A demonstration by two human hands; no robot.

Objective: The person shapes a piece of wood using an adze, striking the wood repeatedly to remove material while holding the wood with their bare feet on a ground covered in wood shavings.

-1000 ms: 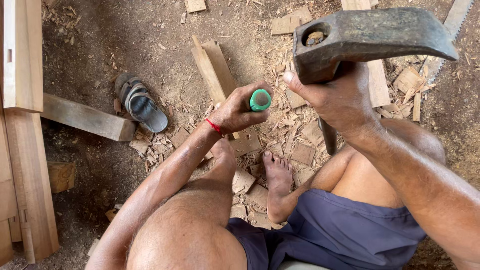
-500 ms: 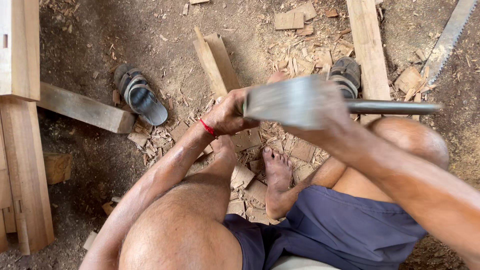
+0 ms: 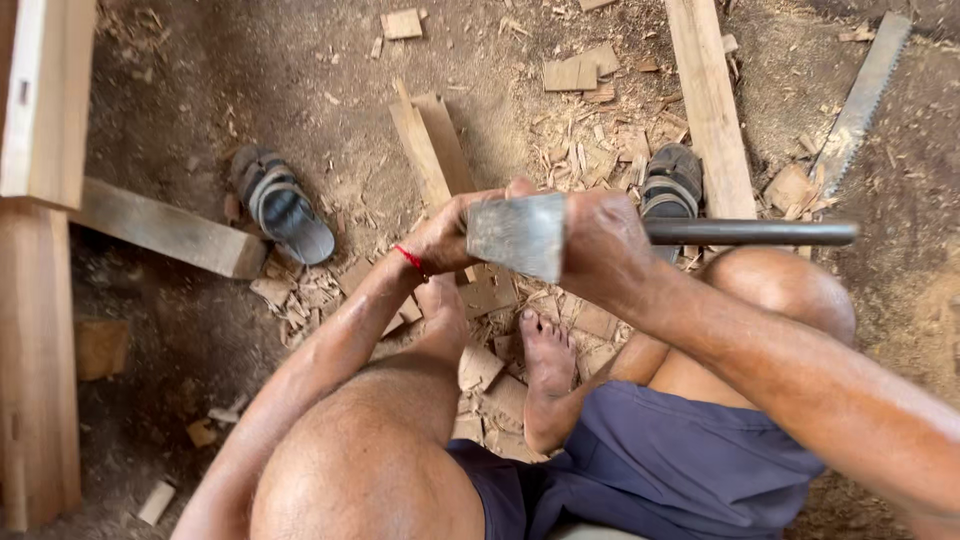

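I sit on the dirt floor with my knees bent. My left hand (image 3: 450, 235), a red thread around its wrist, is closed in a fist around a chisel handle; the axe head hides the handle's top. My right hand (image 3: 600, 248) grips a grey steel axe (image 3: 518, 236) just behind its head. The axe's dark metal handle (image 3: 750, 232) sticks out to the right. The flat of the head rests against my left fist. Below both hands lies a pale piece of wood (image 3: 490, 297), next to my bare foot (image 3: 547, 365).
Wood chips and offcuts litter the ground around my feet. Two sandals (image 3: 283, 205) (image 3: 672, 180) lie beyond my hands. A handsaw (image 3: 862, 95) lies at the top right beside a long plank (image 3: 712, 100). More planks (image 3: 40, 110) and a beam (image 3: 170, 230) are at the left.
My right hand swung the raised axe down onto the green top of the chisel handle, which is now covered. My left hand stayed in place.
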